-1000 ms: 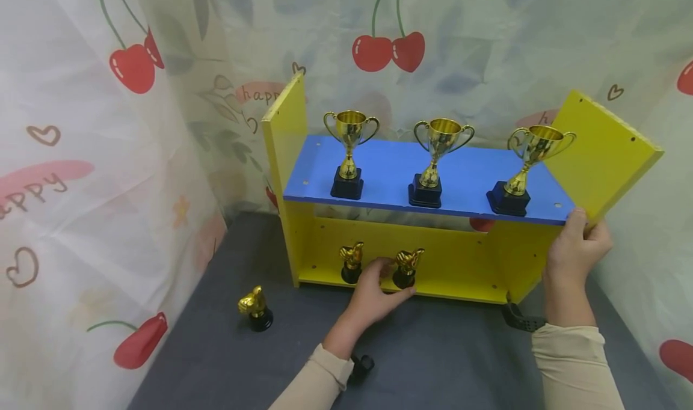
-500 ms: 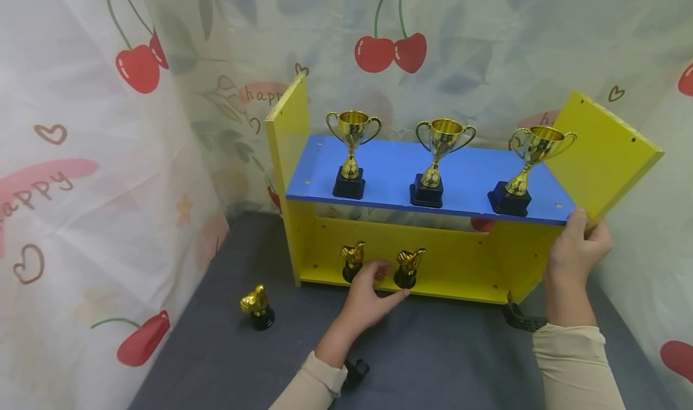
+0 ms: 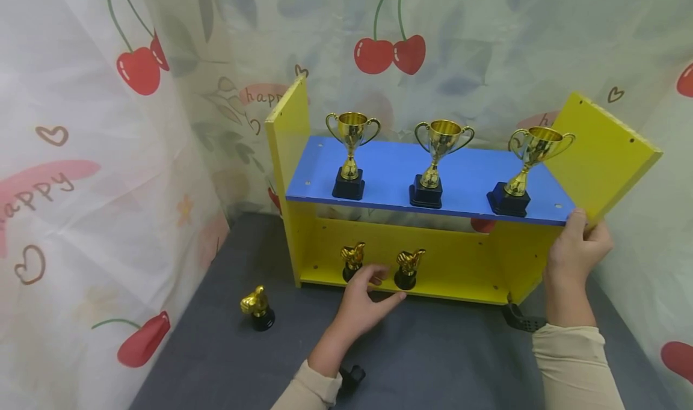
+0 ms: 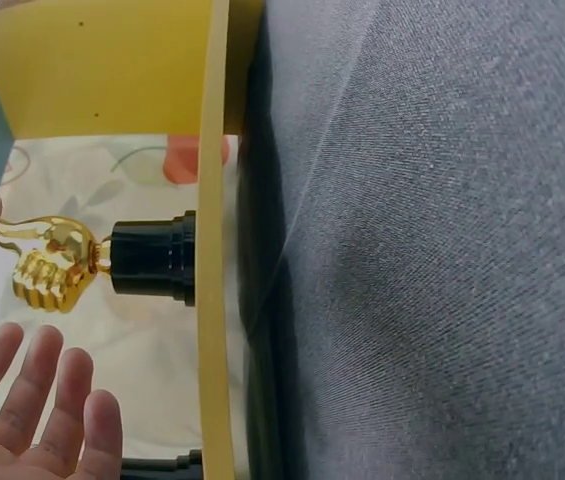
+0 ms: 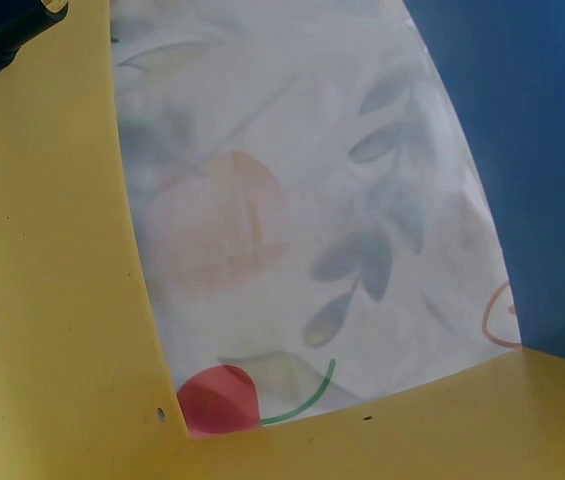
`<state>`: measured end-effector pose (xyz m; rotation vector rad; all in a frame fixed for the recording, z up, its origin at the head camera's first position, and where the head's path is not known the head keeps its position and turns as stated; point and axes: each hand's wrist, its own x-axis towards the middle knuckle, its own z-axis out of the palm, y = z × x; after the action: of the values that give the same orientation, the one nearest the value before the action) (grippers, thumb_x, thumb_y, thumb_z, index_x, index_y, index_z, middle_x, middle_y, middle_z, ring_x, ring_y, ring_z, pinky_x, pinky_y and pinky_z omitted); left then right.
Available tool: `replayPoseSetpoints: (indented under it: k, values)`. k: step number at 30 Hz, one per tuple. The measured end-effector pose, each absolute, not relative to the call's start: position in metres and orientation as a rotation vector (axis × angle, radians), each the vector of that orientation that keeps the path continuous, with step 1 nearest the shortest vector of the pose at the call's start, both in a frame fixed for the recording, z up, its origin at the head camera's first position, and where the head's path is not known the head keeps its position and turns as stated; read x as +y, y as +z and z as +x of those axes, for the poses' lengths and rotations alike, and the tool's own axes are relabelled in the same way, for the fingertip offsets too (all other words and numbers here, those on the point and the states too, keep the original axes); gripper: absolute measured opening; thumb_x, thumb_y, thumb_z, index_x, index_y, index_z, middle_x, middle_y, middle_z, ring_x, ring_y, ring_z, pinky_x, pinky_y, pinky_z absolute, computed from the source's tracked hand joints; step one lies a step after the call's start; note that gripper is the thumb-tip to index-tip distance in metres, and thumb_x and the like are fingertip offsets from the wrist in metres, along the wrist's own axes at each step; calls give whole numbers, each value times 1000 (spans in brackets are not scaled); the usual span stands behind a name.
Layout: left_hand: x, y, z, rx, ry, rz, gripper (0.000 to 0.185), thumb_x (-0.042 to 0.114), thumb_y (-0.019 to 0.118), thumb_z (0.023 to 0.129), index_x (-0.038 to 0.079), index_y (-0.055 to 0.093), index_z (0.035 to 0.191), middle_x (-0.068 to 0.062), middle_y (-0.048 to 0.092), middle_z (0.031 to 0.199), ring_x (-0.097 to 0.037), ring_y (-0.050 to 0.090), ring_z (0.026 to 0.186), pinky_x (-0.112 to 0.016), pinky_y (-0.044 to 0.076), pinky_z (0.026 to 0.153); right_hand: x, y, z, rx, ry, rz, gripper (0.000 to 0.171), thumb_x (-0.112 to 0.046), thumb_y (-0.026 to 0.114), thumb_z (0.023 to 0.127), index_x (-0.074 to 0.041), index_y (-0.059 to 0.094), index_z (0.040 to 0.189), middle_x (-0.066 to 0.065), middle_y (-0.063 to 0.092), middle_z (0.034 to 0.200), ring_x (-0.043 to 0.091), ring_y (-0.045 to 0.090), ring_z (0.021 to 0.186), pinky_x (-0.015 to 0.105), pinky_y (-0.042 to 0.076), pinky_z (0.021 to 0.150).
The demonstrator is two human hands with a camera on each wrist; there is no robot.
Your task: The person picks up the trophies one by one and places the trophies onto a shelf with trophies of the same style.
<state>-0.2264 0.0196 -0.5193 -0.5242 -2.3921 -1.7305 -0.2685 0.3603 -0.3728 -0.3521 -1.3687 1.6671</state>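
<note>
your left hand (image 3: pixel 361 302) hovers low over the grey bench (image 3: pixel 444 362), fingers (image 4: pixel 32 400) spread and loose, holding nothing, just in front of the lower yellow shelf (image 3: pixel 449 290). i'd judge you're between placements: two small gold figurines (image 3: pixel 408 268) stand upright on that shelf, the second one just past your fingertips, its long axis vertical on a black base, its gold top facing outward toward you. a third figurine (image 3: pixel 257 308) stands upright on the bench, well apart to the left; fetching it looks like the next move, and it calls for a reach left and a pinch round the base. your right hand (image 3: pixel 576 250) grips the right end of the blue shelf (image 3: pixel 390 169), fingers curled over the edge. farther back, three gold trophy cups (image 3: pixel 440 162) stand upright in a row on it.
</note>
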Motion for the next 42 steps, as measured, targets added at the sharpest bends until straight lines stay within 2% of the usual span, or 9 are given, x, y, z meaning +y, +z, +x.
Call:
replayPoseSetpoints:
  k: [5, 9, 16, 21, 26, 32, 35, 39, 42]
  values:
    - [15, -515, -220, -2366, -1721, -511, 47, 36, 86, 91, 21, 67, 132, -10, 69, 126, -34, 65, 117, -57, 55, 100, 361, -374, -268, -1366, 1681, -360, 22, -20, 59, 102, -13, 67, 83, -4, 43, 69, 12, 36, 66, 24, 28, 64]
    - [9, -509, -214, -2350, -1703, -487, 41, 36, 86, 91, 24, 70, 127, 0, 70, 122, -28, 66, 115, -56, 55, 99, 362, -375, -269, -1349, 1697, -368, 19, -20, 60, 102, -13, 71, 89, -4, 50, 74, 11, 42, 71, 23, 32, 68]
    - [-1, -499, -203, -2314, -1638, -482, 33, 37, 86, 91, 28, 73, 119, 11, 69, 117, -20, 66, 110, -38, 57, 93, 364, -377, -269, -1335, 1694, -364, 17, -20, 60, 101, -12, 73, 92, -4, 54, 76, 11, 44, 74, 23, 34, 71]
    - [-9, -492, -197, -2273, -1602, -479, 28, 34, 87, 91, 29, 74, 115, 7, 71, 115, -12, 65, 106, -33, 57, 92, 364, -377, -269, -1339, 1697, -351, 18, -20, 60, 101, -12, 74, 94, -4, 55, 77, 11, 44, 75, 23, 34, 71]
    - [-20, -484, -193, -2236, -1559, -470, 26, 33, 87, 91, 28, 75, 113, 3, 72, 114, -18, 68, 106, -34, 57, 90, 364, -376, -269, -1344, 1691, -342, 18, -20, 60, 101, -13, 72, 89, -4, 51, 74, 11, 42, 73, 23, 33, 69]
    - [-35, -476, -189, -2197, -1501, -396, 25, 30, 88, 90, 28, 75, 111, 4, 72, 111, -13, 67, 104, -34, 56, 89, 363, -377, -268, -1353, 1692, -357, 19, -21, 60, 102, -14, 70, 87, -4, 49, 74, 11, 42, 73, 24, 32, 69]
    - [-43, -474, -187, -2150, -1478, -357, 24, 28, 88, 90, 28, 76, 110, 6, 72, 110, -18, 68, 104, -36, 56, 88, 363, -376, -268, -1354, 1696, -358, 19, -21, 60, 102, -14, 69, 86, -4, 48, 74, 11, 41, 74, 24, 31, 70]
    - [-53, -474, -187, -2055, -1422, -340, 21, 21, 87, 91, 23, 77, 110, 1, 74, 108, -24, 69, 100, -40, 58, 85, 363, -376, -268, -1348, 1699, -355, 19, -20, 60, 101, -14, 70, 86, -4, 49, 74, 11, 41, 73, 24, 31, 70]
    - [-60, -474, -187, -2027, -1373, -306, 21, 19, 87, 91, 21, 77, 110, -4, 74, 107, -20, 69, 99, -40, 57, 85, 363, -376, -268, -1349, 1694, -357, 19, -21, 61, 101, -13, 70, 87, -4, 49, 74, 11, 42, 73, 24, 31, 70]
